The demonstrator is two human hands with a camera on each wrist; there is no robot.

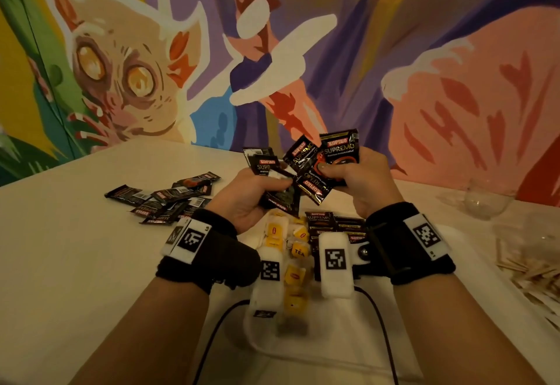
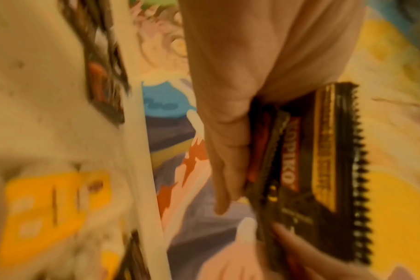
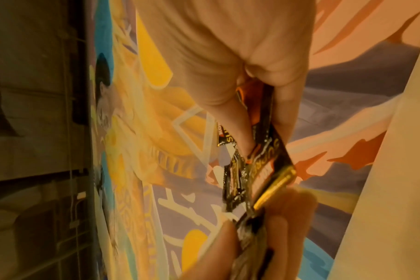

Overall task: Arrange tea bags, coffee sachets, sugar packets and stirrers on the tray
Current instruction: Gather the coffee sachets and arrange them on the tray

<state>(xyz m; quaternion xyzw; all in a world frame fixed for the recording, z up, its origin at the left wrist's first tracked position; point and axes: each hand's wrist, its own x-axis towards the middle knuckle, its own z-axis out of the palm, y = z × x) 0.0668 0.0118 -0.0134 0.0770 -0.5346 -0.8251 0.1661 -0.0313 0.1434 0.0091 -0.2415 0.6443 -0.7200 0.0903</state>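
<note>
Both hands are raised over the white tray point(image 1: 339, 363), each holding black coffee sachets. My left hand point(image 1: 257, 195) grips a few sachets point(image 1: 263, 161) fanned upward; the left wrist view shows them point(image 2: 307, 170) pressed under the fingers. My right hand point(image 1: 348, 178) pinches several sachets point(image 1: 339, 149) between thumb and fingers, also seen in the right wrist view point(image 3: 261, 151). On the tray below lie yellow tea bags point(image 1: 298, 252) on the left and a row of coffee sachets point(image 1: 333, 222) on the right, partly hidden by the wrists.
A loose pile of coffee sachets point(image 1: 165, 199) lies on the table to the left. Wooden stirrers point(image 1: 527, 272) are heaped at the right edge, behind them a clear glass vessel point(image 1: 485, 199). A painted wall point(image 1: 272, 51) stands close behind the table.
</note>
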